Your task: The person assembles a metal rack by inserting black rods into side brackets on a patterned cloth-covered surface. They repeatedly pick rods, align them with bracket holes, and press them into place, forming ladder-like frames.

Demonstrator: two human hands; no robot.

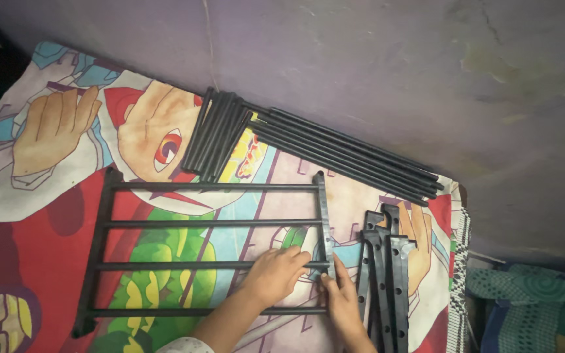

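Shelf frame (214, 252) lies flat on the cartoon bedsheet (40, 216), four rods running 9 to 3 o'clock between two side bars, so I can press down on it without it tipping. My left hand (276, 274) sits at the frame's 4 o'clock end, fingers curled over the third rod (184, 266) right where it meets the right side bar (325, 225), pinning it. My right hand (341, 301) is just at 3 o'clock of that, thumb and fingers clamped on the bar's lower stretch to hold the joint steady. Stack of spare side bars (384, 281) rests touching my right wrist side, within reach. Loose rods (341, 153) and a shorter bundle (217, 134) lie at 12 o'clock against the purple wall (393, 72), out of the way.
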